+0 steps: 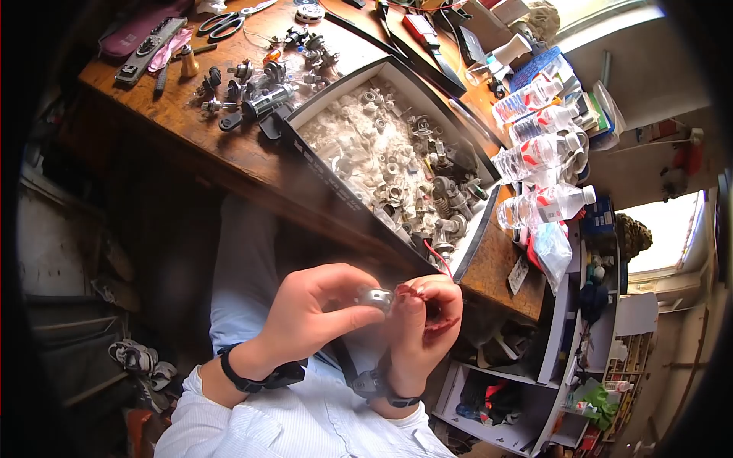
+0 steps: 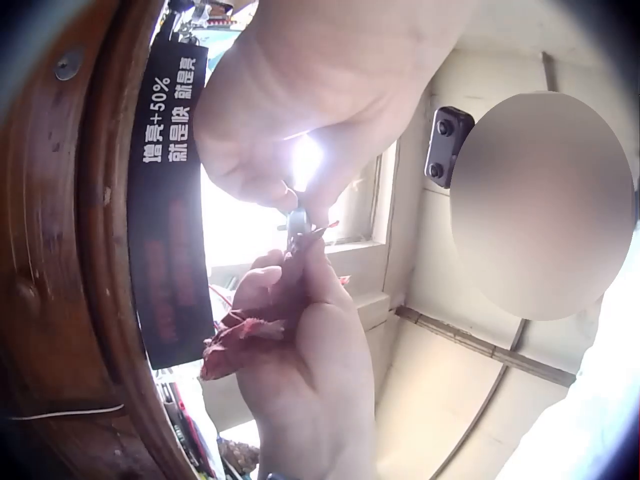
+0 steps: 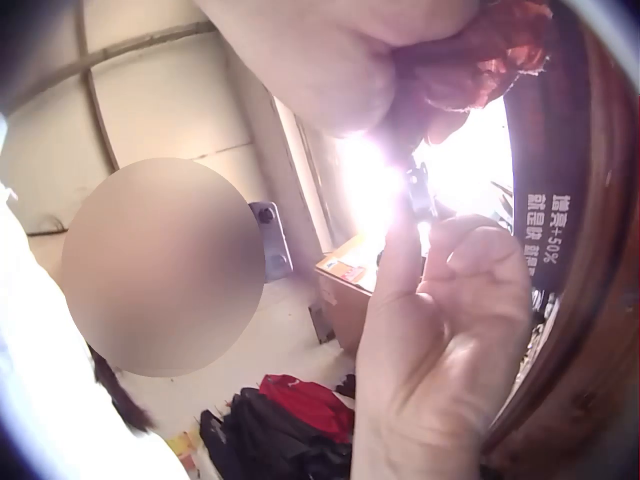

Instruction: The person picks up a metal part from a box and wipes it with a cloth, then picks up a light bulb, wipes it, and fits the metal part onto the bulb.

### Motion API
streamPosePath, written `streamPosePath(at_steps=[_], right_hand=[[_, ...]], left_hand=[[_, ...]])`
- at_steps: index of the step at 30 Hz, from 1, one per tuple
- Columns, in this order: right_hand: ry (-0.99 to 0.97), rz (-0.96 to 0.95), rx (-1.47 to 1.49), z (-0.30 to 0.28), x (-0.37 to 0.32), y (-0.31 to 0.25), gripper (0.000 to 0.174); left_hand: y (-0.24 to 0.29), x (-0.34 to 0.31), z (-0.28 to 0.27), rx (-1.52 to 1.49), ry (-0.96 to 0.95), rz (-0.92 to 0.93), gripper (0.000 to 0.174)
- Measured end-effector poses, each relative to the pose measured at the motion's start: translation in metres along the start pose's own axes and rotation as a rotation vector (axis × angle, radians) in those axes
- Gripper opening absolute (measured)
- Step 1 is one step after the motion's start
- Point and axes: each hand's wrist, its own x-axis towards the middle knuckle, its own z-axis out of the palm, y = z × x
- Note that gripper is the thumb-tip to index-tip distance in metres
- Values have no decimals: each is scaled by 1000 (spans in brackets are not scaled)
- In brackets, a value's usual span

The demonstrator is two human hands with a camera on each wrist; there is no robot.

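In the head view my left hand (image 1: 309, 309) pinches a small round silver metal bulb base (image 1: 374, 297) between thumb and fingers, above my lap. My right hand (image 1: 427, 328) grips a crumpled dark red cloth (image 1: 440, 325), its thumb and fingertips right at the bulb base's side. From the left wrist, the cloth (image 2: 240, 345) bunches in the right palm, with the metal piece (image 2: 298, 225) between both hands' fingertips. Glare surrounds the bulb base (image 3: 418, 190) in the right wrist view, where its details are washed out.
Beyond the hands, a shallow black-and-white box (image 1: 328, 177) full of bulbs and fittings sits on the wooden table (image 1: 172, 137). More bulbs (image 1: 263, 80) lie left of it, near scissors (image 1: 225, 24). Plastic bottles (image 1: 538, 156) line its right side. Shelves (image 1: 534, 412) stand lower right.
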Motion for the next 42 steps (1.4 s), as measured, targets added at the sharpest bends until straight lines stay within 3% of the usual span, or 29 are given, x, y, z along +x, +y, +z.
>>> streamPosePath(at_steps=[1,3,5,9,11,12,18,21,28,30,33,35,36,38,42], right_hand=[[-1,-1,0,-3,0,1,14],[-157,-200,-368,-12,4,1,13],[-189,-185,-416,-15,8,-9,13],[-262,-144,-529,-14,12,-18,13],[-262,-129,-543,-14,11,-15,13],[-265,-112,-553,-14,11,-13,13],[-248,-113,-490,-13,16,-13,14],[-212,-78,-497,-13,14,-10,13],[-130,24,-3,-12,6,-9,15],[-170,50,-134,-8,7,-14,19],[-255,104,-123,-10,6,-9,19],[-285,122,-122,-12,4,-8,18],[-269,171,-51,-11,3,-9,16],[-249,217,19,-10,3,-9,15],[-265,186,45,-14,4,-8,13]], left_hand=[[2,0,0,33,12,8,22],[6,1,-1,67,26,16,23],[12,2,-1,310,-22,116,24],[16,5,0,490,-42,185,25],[10,8,-2,739,-87,412,25],[8,8,-2,740,-86,412,25],[5,2,2,562,29,317,23],[6,2,-4,290,85,323,21],[24,5,3,406,-1,184,24],[24,7,2,521,-86,247,28],[15,3,6,343,-15,200,30],[12,0,8,16,98,124,30],[11,0,7,19,103,125,30],[10,0,6,-255,63,18,31],[2,4,-2,-206,-24,141,33]])
